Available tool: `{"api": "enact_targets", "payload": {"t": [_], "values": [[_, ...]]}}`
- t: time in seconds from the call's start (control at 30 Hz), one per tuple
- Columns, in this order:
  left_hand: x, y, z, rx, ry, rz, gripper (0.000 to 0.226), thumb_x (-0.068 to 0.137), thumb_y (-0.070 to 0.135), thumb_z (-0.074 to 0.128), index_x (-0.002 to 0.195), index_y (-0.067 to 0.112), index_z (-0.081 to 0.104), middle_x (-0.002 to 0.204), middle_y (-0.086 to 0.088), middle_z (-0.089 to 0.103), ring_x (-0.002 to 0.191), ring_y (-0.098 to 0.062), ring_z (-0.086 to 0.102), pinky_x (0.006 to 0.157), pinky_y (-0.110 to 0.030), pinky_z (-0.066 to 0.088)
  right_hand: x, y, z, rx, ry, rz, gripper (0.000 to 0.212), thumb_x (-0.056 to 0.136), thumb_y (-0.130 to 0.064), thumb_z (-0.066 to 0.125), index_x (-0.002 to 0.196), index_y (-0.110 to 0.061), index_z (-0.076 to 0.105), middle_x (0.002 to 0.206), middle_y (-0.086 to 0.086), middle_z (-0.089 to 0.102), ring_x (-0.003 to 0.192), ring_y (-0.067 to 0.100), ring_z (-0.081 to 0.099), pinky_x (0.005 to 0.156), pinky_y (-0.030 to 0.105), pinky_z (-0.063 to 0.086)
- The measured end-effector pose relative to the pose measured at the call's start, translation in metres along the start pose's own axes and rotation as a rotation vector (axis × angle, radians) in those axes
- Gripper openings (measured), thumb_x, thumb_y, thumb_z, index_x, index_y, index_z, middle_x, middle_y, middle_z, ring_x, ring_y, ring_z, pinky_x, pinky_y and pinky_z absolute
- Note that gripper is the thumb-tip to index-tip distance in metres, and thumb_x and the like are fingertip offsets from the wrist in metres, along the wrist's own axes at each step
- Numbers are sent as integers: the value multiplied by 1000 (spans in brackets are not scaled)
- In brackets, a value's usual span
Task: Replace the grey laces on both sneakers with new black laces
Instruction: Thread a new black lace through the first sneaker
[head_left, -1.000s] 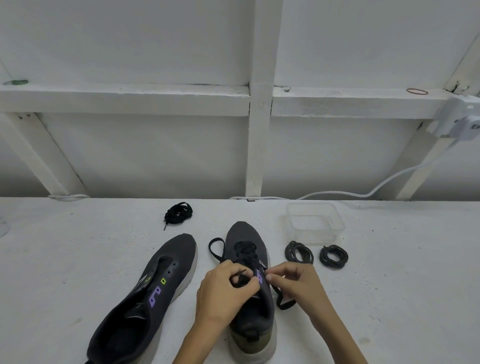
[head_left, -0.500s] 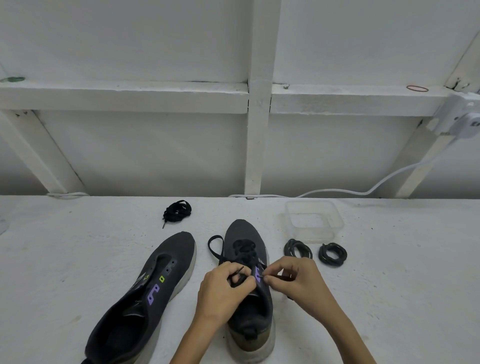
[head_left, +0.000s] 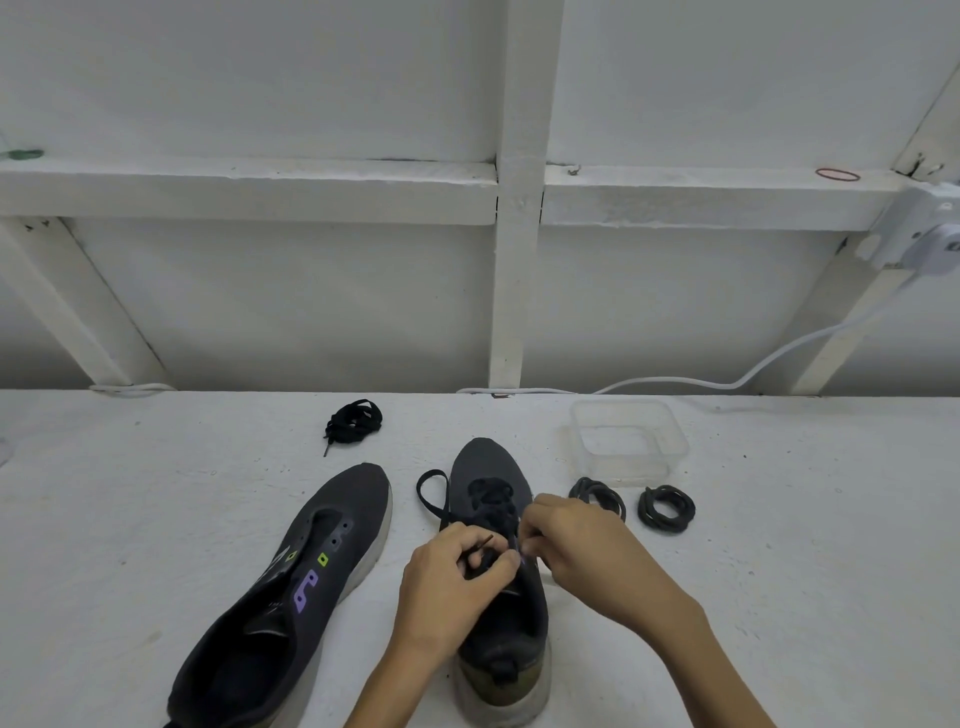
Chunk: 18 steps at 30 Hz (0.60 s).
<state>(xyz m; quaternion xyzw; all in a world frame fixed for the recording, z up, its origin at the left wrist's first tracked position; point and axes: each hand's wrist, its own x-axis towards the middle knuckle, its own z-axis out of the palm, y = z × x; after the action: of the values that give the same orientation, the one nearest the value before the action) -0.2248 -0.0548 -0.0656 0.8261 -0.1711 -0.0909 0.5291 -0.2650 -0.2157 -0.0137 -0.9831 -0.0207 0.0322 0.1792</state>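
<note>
Lying unlaced on the white table (head_left: 156, 493), one dark grey mesh sneaker (head_left: 306, 582) waits. The grip of the left hand (head_left: 447, 592) pinches the tip of the flat black lace (head_left: 491, 498) over the second sneaker (head_left: 511, 618), ready for threading; the grip of the right hand (head_left: 587, 551) is narrow at the eyelets, and what it holds I cannot tell.

Toe at 12 o'clock, a dark grey fabric sneaker (head_left: 488, 462) carries a half-threaded flat black lace (head_left: 489, 501); its unlaced twin (head_left: 332, 525) lies at 9, a bundled black lace (head_left: 354, 421) at 11, two coiled grey laces (head_left: 587, 488) (head_left: 649, 512) at 2.
</note>
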Motion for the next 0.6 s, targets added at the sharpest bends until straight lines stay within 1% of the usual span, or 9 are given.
{"api": "enact_targets", "payload": {"t": [0.07,0.1,0.17,0.23,0.33,0.4,0.47,0.53,0.6], "values": [[-1,-2,-3,-4,-18,22,10,75,29,78,75,35,71,66,19,53,61,-3,48,61,-14,39,2,2,3,54,19,34,11,92,-19,54,88,-21,63,95,-10,61,87,13,59,75,34,47],[-1,-3,-5,-5,-37,37,11,74,29,79,77,36,71,68,18,52,62,-3,48,61,-13,39,3,6,6,140,33,62,11,90,-19,59,82,-24,65,87,-13,63,80,8,59,73,34,48],[0,-6,-8,24,-64,75,16,69,36,76,84,40,71,71,20,53,66,-4,50,62,-12,38,1,12,8,411,27,133,18,85,-16,69,72,-28,67,65,-20,63,61,3,57,61,27,46],[0,-8,-8,102,-41,110,21,68,40,75,87,44,68,74,19,52,67,-4,51,61,-13,37,-2,17,10,680,0,194,15,81,-12,76,70,-22,72,57,-13,64,54,2,53,57,24,44],[-2,-7,-4,214,27,174,17,74,38,76,88,45,67,79,16,53,72,-7,53,60,-19,41,-6,19,12,852,26,228,7,77,-22,82,74,-18,78,65,11,67,60,14,55,58,31,45],[-4,-7,-2,232,45,205,12,76,47,70,87,43,67,81,14,53,76,-8,55,60,-21,43,-6,17,13,882,27,233,14,74,-29,84,78,-18,77,73,9,70,63,14,59,56,30,47],[-3,-8,-2,256,52,232,15,77,53,67,83,39,67,80,14,53,76,-7,54,58,-17,40,-6,14,15,895,33,236,20,71,-26,86,84,-15,75,81,6,72,68,10,63,58,26,51],[-1,-8,-1,297,52,257,14,79,47,70,78,34,63,80,15,52,75,-7,53,57,-12,35,-7,13,18,909,43,242,18,75,-19,84,89,-15,72,82,5,72,69,7,62,62,22,52],[1,-7,-1,320,46,277,16,81,42,69,76,32,58,81,15,51,76,-8,52,58,-12,34,-8,13,20,938,54,246,16,78,-15,79,92,-14,70,79,5,70,66,9,61,62,23,52]]}}
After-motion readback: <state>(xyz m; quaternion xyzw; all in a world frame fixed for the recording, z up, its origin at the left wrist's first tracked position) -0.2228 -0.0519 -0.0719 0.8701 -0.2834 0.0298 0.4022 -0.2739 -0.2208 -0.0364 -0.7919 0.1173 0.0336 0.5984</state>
